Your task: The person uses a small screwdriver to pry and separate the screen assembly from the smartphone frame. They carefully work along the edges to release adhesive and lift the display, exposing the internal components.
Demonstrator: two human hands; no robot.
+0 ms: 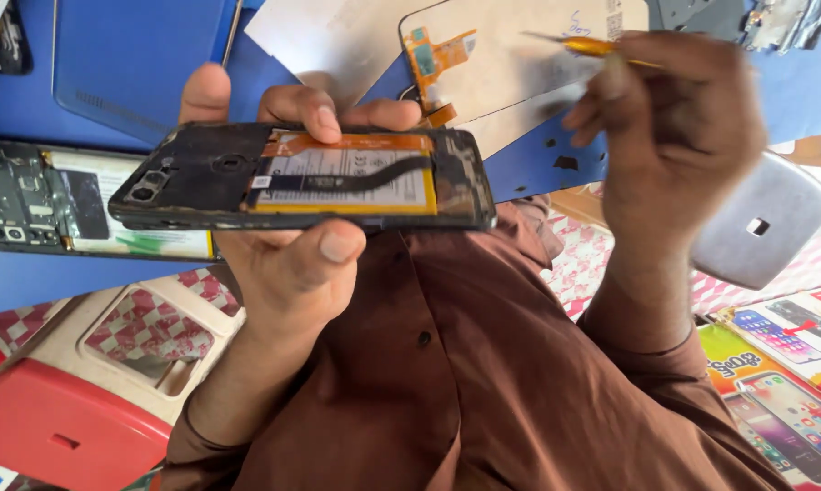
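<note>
Second opened phone [65, 205] lies on blue worktop [29, 100] at left. Left hand [288, 245] grips opened smartphone [301, 177], battery and orange flex exposed, mid-frame above worktop. Right hand [674, 136] pinches yellow-handled screwdriver [588, 45] over detached screen panel [510, 64].

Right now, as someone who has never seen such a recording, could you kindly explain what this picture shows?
One camera sits on a person's head and looks down, so you see their own two hands and brown sleeves. The left hand grips an opened phone with its back cover off, its battery and orange ribbon cable showing. The right hand, blurred, holds a thin yellow-handled tool away from the phone. On the blue surface lie a second opened phone, a detached screen panel and a silver back cover.
</note>
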